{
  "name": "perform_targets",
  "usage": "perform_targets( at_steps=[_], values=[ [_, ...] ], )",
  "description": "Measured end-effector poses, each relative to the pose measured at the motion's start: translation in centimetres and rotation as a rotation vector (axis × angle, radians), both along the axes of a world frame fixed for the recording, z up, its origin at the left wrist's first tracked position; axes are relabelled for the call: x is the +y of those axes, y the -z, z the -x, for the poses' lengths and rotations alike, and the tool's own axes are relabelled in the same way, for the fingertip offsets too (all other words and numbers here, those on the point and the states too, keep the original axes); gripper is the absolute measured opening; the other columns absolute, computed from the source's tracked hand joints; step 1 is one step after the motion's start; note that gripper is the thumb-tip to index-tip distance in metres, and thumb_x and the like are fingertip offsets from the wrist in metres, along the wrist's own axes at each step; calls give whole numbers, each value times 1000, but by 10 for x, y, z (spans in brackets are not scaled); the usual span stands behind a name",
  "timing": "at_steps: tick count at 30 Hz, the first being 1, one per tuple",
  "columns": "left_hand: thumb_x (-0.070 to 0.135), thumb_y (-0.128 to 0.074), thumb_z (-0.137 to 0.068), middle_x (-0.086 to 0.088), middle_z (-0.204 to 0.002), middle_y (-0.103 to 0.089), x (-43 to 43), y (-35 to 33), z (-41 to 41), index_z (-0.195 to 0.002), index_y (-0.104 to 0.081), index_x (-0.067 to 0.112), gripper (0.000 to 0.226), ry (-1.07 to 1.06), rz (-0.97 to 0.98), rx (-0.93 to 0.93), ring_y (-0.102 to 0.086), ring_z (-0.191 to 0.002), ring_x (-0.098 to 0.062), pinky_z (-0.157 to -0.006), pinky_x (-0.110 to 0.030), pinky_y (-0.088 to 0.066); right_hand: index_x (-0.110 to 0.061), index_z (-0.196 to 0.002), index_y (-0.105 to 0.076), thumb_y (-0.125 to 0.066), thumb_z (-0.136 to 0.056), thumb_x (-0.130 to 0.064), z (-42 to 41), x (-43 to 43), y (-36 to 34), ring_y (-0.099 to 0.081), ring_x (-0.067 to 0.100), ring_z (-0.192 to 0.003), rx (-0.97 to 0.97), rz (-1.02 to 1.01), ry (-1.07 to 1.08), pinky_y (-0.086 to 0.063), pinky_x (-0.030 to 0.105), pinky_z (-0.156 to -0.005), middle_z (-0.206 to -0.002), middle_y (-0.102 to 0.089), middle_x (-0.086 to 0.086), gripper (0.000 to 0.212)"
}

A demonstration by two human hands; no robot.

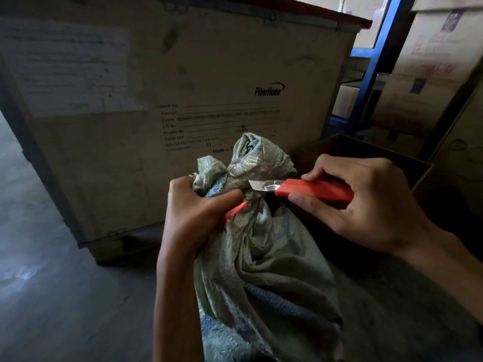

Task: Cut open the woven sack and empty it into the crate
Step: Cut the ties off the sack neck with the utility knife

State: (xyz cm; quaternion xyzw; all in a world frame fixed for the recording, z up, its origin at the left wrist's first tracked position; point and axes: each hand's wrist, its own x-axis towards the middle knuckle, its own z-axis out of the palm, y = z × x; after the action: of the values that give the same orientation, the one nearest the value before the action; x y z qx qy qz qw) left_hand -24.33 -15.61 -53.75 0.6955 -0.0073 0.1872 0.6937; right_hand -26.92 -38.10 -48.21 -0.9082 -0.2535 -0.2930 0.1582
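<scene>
A pale green woven sack (264,262) stands upright in front of me, its neck bunched and tied with a red string (234,211). Clear tape wraps the gathered top (251,155). My left hand (196,205) grips the sack's neck just below the knot, thumb pressed across it. My right hand (366,205) holds a red utility knife (311,190) with its blade out. The blade tip touches the neck of the sack from the right, just above the string.
A big wooden shipping crate (183,74) with printed labels stands right behind the sack. An open brown cardboard box (366,152) sits to the right. Blue shelving (371,61) and stacked cartons (431,61) fill the far right. Dark concrete floor (52,283) lies to the left.
</scene>
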Motion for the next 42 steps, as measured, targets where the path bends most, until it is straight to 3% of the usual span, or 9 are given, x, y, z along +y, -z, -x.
perform_targets(
  at_steps=[8, 13, 18, 21, 24, 28, 31, 38, 42],
  values=[
    [2, -87, -65, -10, -73, -79, 0, 2, -2, -74, -77, 4, 13, 8, -46, 13, -78, -72, -23, -59, -42, -60, -29, -91, -67, -61, -84, -65, 1, 1, -1, -58, -1, -65, -1, -16, -12, -48, 26, -55, -80, -65, -20, 37],
    [0, -86, -67, -4, -71, -79, -3, 1, -1, -73, -78, 7, 12, 28, -67, -38, -69, -64, -8, -57, -25, -54, -29, -88, -67, -59, -84, -67, 1, 3, -1, -55, -4, -62, -2, -20, -2, -42, 21, -55, -75, -63, -19, 39],
    [6, -87, -65, -7, -74, -79, 0, 3, -3, -73, -78, 6, 12, -18, -117, -42, -73, -66, -15, -58, -39, -59, -29, -86, -65, -58, -84, -68, 2, 5, 1, -57, 2, -60, -43, 1, 56, -44, 22, -53, -73, -65, -14, 40],
    [11, -87, -62, -2, -72, -79, 1, 3, -3, -73, -78, 9, 14, -21, -113, -33, -72, -64, -11, -59, -37, -59, -29, -85, -65, -59, -84, -67, 2, 4, 0, -56, 1, -60, -49, 0, 83, -41, 19, -53, -72, -65, -14, 39],
    [18, -87, -59, -1, -73, -80, 2, 3, -3, -74, -79, 11, 18, -28, -101, -36, -77, -70, -16, -64, -39, -62, -29, -85, -65, -60, -84, -67, 1, 2, 0, -56, 2, -60, -72, 3, 106, -45, 23, -53, -71, -64, -15, 38],
    [8, -89, -64, -2, -72, -79, 6, 3, -2, -73, -78, 10, 14, -38, -94, -41, -77, -70, -19, -63, -35, -61, -28, -85, -65, -59, -84, -66, -1, -2, 0, -55, 4, -59, -92, -16, 127, -46, 24, -52, -67, -59, -17, 38],
    [15, -86, -61, -5, -73, -79, 5, 1, 1, -73, -78, 9, 16, -44, -94, -40, -78, -75, -25, -66, -47, -62, -28, -85, -65, -59, -84, -66, 0, -2, 0, -55, 6, -59, -111, 5, 145, -47, 25, -53, -68, -57, -18, 38],
    [17, -79, -65, -22, -77, -75, 4, 2, 1, -72, -71, -1, 20, -29, -71, -85, -75, -79, -42, -66, -58, -58, -29, -87, -63, -60, -85, -65, -1, 0, 1, -56, 8, -60, -135, 30, 183, -44, 23, -53, -69, -53, -18, 36],
    [23, -78, -65, -16, -73, -76, 6, 4, 0, -71, -70, 4, 21, 32, -51, -71, -76, -74, -35, -71, -58, -60, -30, -87, -62, -59, -85, -65, -2, 0, 1, -56, 7, -60, -141, 37, 183, -43, 23, -53, -68, -53, -18, 35]
  ],
)
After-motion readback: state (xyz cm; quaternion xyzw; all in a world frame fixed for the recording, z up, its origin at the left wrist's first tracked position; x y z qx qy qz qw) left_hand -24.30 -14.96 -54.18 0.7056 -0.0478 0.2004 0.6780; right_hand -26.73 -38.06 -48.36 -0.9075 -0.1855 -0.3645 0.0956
